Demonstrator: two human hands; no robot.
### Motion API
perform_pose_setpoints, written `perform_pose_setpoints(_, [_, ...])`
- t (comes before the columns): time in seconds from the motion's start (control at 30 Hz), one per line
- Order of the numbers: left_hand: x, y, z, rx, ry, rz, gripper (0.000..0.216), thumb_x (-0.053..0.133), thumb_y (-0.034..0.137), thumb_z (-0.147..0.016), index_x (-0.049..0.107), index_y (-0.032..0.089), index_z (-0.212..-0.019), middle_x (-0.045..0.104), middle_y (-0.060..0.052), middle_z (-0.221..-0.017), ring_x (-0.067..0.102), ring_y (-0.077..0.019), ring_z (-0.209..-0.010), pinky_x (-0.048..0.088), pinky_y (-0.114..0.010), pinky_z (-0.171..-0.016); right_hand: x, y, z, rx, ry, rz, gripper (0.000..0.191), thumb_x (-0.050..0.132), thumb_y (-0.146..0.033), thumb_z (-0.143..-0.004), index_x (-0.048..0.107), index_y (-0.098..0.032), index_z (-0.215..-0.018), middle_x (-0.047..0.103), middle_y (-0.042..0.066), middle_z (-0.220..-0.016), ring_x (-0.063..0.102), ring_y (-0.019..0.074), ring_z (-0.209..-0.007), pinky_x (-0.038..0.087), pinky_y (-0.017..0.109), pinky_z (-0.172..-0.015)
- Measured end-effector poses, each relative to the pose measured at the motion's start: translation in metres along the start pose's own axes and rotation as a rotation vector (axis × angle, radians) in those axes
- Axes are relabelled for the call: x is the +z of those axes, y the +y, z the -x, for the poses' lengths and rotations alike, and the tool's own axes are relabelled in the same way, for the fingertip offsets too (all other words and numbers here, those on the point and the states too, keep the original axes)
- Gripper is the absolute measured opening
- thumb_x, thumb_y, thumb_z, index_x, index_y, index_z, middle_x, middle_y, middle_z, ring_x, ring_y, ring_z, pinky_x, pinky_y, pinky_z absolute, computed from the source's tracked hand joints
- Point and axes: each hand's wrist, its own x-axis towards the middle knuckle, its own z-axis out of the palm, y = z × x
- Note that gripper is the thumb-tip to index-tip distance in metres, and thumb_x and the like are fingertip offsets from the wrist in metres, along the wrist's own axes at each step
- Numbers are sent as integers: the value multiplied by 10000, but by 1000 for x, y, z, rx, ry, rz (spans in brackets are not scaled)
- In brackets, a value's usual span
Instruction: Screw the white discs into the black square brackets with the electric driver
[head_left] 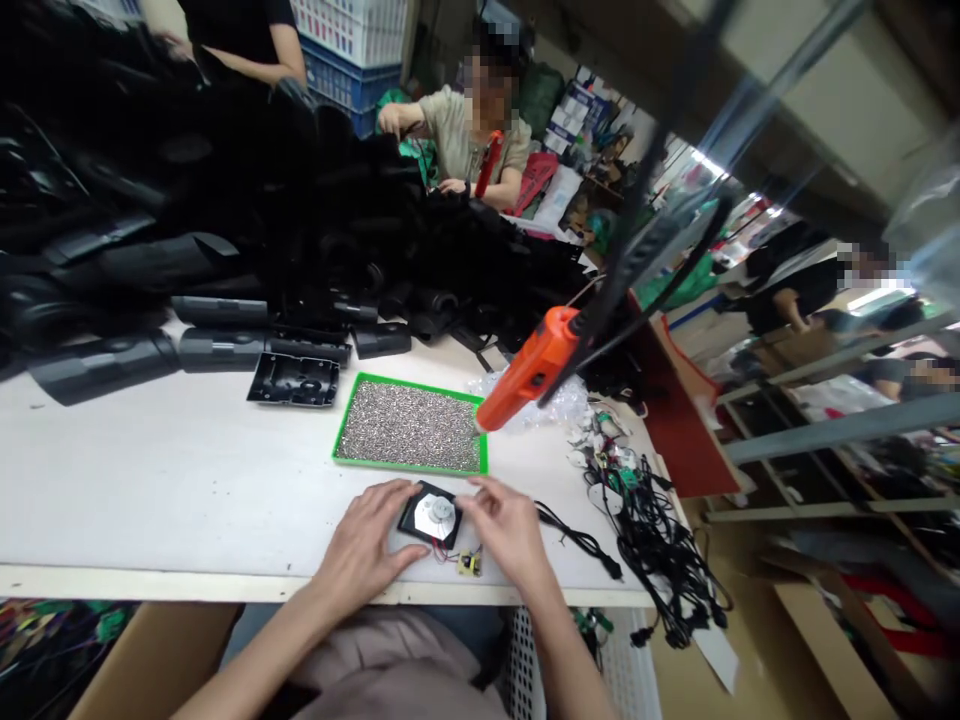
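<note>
A black square part (409, 520) with a silver, roughly eight-sided plate and a round hub lies on the white table in front of me. Thin red wires run from it to a small circuit board (469, 563) with a yellow component. My left hand (369, 532) spans the part's left side, index finger at its upper corner and thumb by its lower edge. At the right edge, my right hand (504, 528) has its thumb and index finger close together, touching or almost touching the part. Whatever may sit between those fingertips is too small to make out.
Just beyond, a green tray (411, 468) holds many tiny metal pieces. An orange electric screwdriver (525, 372) hangs over its right end. Black housings (292, 380) pile up behind; tangled black cables (660, 550) lie right. Across the table a co-worker (457, 130) sits.
</note>
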Motion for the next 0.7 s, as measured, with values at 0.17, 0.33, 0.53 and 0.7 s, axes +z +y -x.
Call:
perform_pose_setpoints(0.17, [13,-18,-18,14,-229,60,752,761,365,-704,434,211,-1364,579,-111,-1317,538,-261,-1192,426,-402,-996,43,3,17,-82,-158,383,298,589,-393,-864,669,-219,-1092,730,52,-803,671,222,-771,463,287,-698])
perform_pose_setpoints(0.33, [16,-13,-26,-82,-287,53,630,763,389,-689,548,214,-1255,613,-104,-1248,552,-277,-1148,432,-432,-961,42,3,14,-178,-175,479,254,476,-292,-915,655,-176,-1051,711,109,-893,651,247,-861,460,305,-715])
perform_pose_setpoints(0.53, [7,-10,-19,-96,-270,49,669,771,337,-681,526,229,-1294,596,-98,-1288,534,-289,-1186,426,-449,-985,17,24,0,188,15,-537,304,561,-466,-829,619,-209,-982,609,-15,-644,511,125,-491,421,233,-494])
perform_pose_setpoints(0.7, [8,22,-23,-84,-17,116,512,625,376,-818,510,242,-1299,608,-96,-1266,551,-267,-1171,452,-426,-966,15,31,4,392,68,-1219,340,757,-369,-623,630,-206,-893,602,-33,-609,494,105,-454,421,222,-453])
